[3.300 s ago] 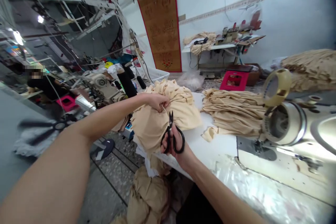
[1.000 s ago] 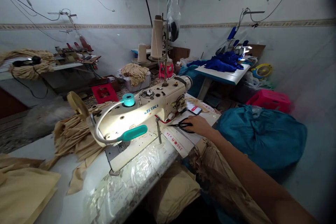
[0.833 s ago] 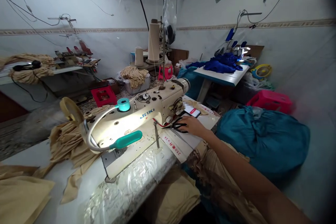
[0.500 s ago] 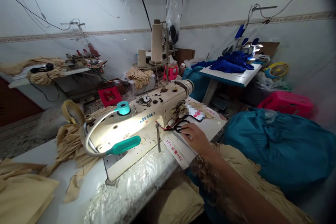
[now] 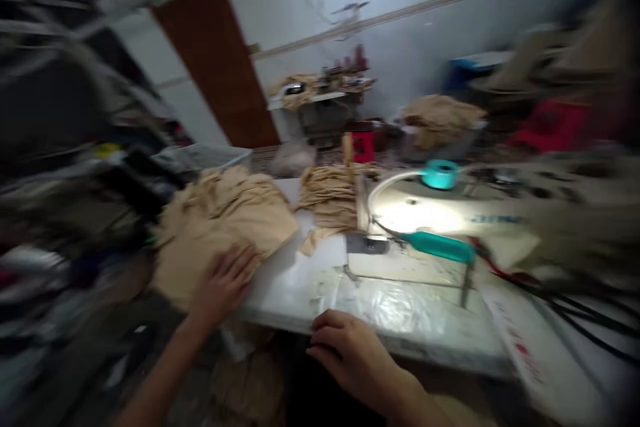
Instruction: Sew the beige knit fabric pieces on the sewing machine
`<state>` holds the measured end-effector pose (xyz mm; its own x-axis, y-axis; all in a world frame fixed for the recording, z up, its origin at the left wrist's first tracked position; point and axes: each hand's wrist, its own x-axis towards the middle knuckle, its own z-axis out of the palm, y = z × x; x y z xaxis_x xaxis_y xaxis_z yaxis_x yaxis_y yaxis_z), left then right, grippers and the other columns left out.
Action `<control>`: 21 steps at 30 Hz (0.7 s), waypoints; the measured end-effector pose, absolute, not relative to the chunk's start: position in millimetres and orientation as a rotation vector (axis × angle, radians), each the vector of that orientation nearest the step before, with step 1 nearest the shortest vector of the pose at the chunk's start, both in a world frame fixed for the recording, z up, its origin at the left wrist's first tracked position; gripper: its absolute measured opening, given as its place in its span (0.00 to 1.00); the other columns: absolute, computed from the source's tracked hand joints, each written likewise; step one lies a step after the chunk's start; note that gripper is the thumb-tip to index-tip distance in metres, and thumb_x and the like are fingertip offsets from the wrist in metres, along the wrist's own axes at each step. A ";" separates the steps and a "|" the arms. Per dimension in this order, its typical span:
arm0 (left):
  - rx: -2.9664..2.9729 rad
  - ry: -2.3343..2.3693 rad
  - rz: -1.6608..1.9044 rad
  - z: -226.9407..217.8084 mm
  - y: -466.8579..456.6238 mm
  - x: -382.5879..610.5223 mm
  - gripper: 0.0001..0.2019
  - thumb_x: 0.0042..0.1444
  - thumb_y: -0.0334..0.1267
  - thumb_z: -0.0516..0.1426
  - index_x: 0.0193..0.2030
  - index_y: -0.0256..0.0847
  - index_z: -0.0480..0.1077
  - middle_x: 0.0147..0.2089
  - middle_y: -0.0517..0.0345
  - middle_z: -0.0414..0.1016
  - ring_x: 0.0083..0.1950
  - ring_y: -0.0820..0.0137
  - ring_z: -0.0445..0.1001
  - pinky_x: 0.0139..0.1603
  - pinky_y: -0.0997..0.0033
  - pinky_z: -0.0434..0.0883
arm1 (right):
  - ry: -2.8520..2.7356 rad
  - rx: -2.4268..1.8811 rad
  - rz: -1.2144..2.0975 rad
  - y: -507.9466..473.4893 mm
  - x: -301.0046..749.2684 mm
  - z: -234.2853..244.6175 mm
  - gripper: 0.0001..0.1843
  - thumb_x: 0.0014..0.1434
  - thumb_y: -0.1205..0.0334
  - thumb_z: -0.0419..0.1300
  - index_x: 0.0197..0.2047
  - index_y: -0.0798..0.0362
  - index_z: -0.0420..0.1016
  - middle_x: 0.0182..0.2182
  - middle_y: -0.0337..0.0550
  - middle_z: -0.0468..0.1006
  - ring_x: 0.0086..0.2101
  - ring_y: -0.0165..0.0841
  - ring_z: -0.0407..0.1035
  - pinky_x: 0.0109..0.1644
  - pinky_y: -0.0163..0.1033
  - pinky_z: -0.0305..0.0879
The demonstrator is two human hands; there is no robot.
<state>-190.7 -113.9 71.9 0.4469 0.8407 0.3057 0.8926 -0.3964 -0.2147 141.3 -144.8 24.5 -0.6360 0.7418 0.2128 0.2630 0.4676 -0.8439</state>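
Observation:
My left hand [image 5: 233, 277] lies with its fingers stretched over a pile of beige fabric pieces [image 5: 215, 227] at the left end of the sewing table [image 5: 280, 283]. My right hand [image 5: 357, 353] is at the table's front edge, its fingers curled; the inside of the hand is hidden. Behind it is the sewing machine [image 5: 400, 263], with a turquoise lamp head [image 5: 443, 248] on a bent white neck lighting the needle area. A gathered beige cloth [image 5: 327, 197] lies just left of the machine. The picture is blurred by motion.
Black scissors handles [image 5: 575, 320] and a white card strip with red print [image 5: 520, 340] lie at the table's right. Beyond the fabric pile stands a white crate [image 5: 205, 155]. Red stools [image 5: 363, 147] and a bundle of beige cloth [image 5: 440, 117] are behind the machine.
The view has swung left. My right hand has let go of the scissors and come to the table's front edge. My left hand has come into view on the fabric pile.

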 end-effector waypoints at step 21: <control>-1.993 -1.736 -0.365 76.9 -68.0 -239.6 0.31 0.71 0.55 0.56 0.77 0.49 0.64 0.81 0.50 0.56 0.83 0.45 0.49 0.80 0.38 0.51 | -2.304 -0.624 0.216 123.8 -70.2 55.4 0.30 0.75 0.41 0.53 0.72 0.48 0.70 0.70 0.55 0.70 0.67 0.52 0.64 0.69 0.61 0.62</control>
<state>-239.6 -68.0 76.9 0.1643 0.8562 0.4898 0.9810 -0.0897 -0.1722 -70.2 123.8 55.4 -0.6176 0.4951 0.6110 0.3730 0.8684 -0.3267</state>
